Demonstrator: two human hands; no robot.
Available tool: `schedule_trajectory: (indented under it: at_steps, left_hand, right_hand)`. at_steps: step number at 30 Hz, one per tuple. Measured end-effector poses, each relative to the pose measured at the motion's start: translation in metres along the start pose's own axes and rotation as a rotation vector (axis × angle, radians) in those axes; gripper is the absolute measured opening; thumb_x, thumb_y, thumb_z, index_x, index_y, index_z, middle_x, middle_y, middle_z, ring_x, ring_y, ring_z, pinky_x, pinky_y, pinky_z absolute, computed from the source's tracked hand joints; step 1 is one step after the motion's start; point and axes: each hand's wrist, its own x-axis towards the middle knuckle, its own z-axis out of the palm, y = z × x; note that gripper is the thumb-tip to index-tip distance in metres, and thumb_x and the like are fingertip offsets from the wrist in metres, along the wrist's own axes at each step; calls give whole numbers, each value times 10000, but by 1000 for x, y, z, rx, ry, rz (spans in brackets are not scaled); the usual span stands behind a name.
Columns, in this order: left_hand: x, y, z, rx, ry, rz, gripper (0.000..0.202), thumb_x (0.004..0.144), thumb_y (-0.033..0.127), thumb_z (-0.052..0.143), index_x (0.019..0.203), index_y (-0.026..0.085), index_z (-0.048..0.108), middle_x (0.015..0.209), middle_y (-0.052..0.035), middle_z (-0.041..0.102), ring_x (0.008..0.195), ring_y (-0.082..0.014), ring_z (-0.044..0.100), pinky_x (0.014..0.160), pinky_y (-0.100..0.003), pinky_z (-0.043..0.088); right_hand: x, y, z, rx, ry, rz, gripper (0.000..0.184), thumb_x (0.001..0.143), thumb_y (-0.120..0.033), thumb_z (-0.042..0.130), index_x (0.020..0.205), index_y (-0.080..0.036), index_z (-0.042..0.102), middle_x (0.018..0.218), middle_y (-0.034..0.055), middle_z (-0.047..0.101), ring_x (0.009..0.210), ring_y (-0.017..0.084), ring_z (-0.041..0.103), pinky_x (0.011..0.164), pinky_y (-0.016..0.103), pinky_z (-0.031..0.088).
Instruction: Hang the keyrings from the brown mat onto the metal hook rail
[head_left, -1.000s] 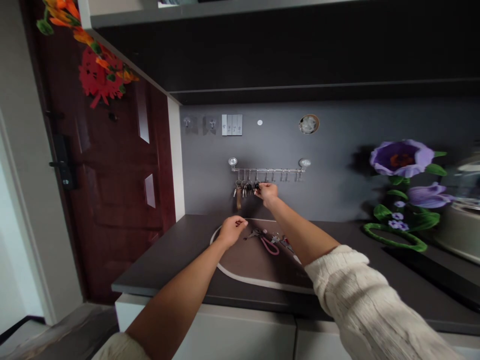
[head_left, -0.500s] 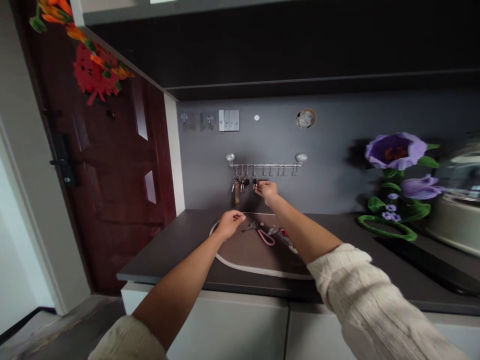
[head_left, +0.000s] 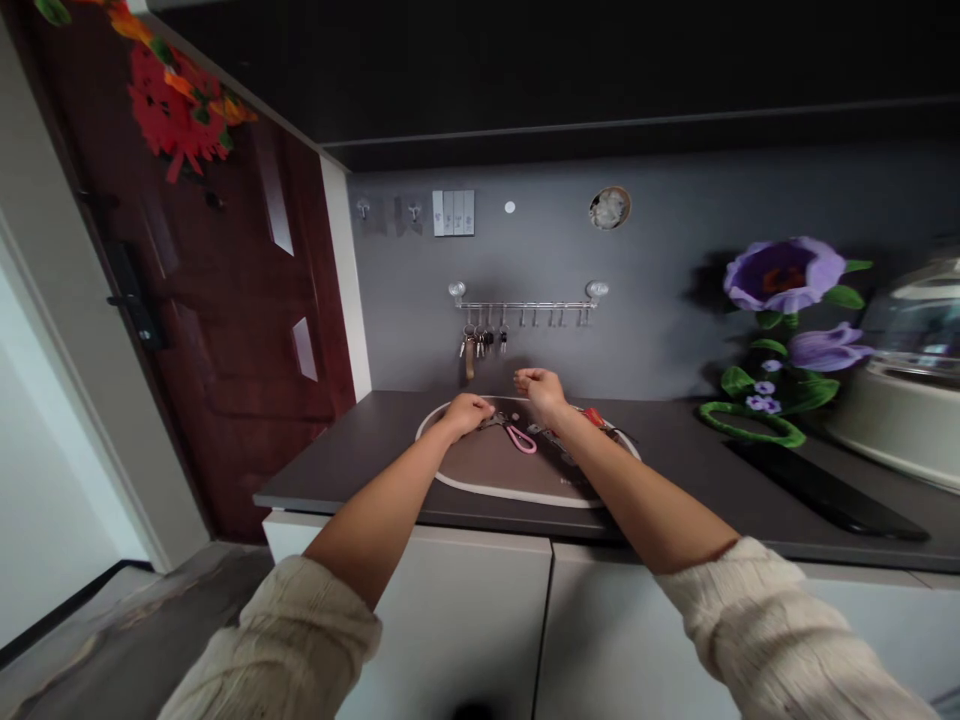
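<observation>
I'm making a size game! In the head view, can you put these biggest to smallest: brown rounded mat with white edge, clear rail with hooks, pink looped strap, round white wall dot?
1. Brown mat
2. Clear rail
3. Pink strap
4. White dot

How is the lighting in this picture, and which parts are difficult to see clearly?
In the head view, the light is uneven: the cabinet underside is nearly black, while the white wall at left is bright; in the head view, the purple flower shadows the grey wall behind it; in the head view, the hanging keys are too small and soft for detail.
</observation>
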Motion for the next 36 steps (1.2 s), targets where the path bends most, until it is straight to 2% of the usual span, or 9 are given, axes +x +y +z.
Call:
schedule_trajectory:
  at_steps: [3,6,12,14,19,27,36]
  left_hand:
    - [3,4,6,77,8,-58,191,635,304,591,686,130,652,526,9,548,462,-81,401,499,-222,306]
    - [5,5,11,100,-4,-55,166,626,272,597,693,130,651,569,2,565,493,-82,426,511,-219,309]
    - [4,-1,7,0,-176,22,175,607,254,616,712,117,645,499,37,507,450,-55,360,478,-203,271]
    - [2,-1,5,-48,-195,25,171,604,242,622,710,109,641,477,45,484,440,-48,337,473,-199,262]
    - [-2,2,3,-169,-94,-5,145,599,205,638,696,98,632,519,22,531,484,-54,400,520,-199,313]
    - [3,-1,1,-269,72,-33,139,624,220,629,699,103,633,554,3,563,500,-59,431,578,-221,366]
    - [-1,11,-3,-539,55,-119,68,695,139,565,752,109,588,779,-51,617,637,-72,538,701,-264,438]
  right_hand:
    - [-6,10,-6,-154,-3,-66,131,646,-157,517,753,-128,585,639,17,599,559,80,517,616,231,436]
    - [-11,16,-10,-301,-8,-138,157,661,-176,509,780,-131,602,692,31,618,614,94,537,656,243,437]
    - [-19,12,-12,-485,-49,-221,180,692,-173,486,816,-135,610,772,47,632,693,113,561,710,256,435]
    - [-21,8,-12,-537,-58,-236,181,694,-161,484,818,-138,614,793,51,636,721,118,567,731,258,429]
    - [-24,3,-13,-598,-68,-261,180,694,-130,485,808,-143,624,817,58,640,764,131,571,765,263,414]
    - [-24,5,-12,-482,-71,-268,120,649,-109,537,694,-170,631,741,38,635,725,141,557,768,287,400]
    - [-27,3,-10,-417,-116,-242,133,637,-107,544,727,-165,623,693,18,615,670,123,540,739,283,410]
